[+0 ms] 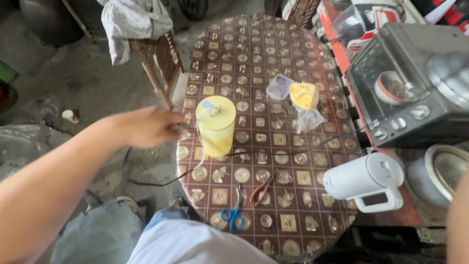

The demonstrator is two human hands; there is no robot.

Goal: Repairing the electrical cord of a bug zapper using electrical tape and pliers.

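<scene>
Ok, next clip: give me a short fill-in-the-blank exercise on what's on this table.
1. The left hand reaches toward the ____ cylindrical container.
2. The scissors have ____ handles.
3. Beside them lie pliers with ____ handles.
4. The white kettle lies on its ____.

Missing words: yellow; blue; red; side

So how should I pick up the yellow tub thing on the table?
Grip the yellow tub around its round side wall, coming from the left where the left hand already is. It stands upright, and a black cord trails from its base, so lift gently.
</scene>
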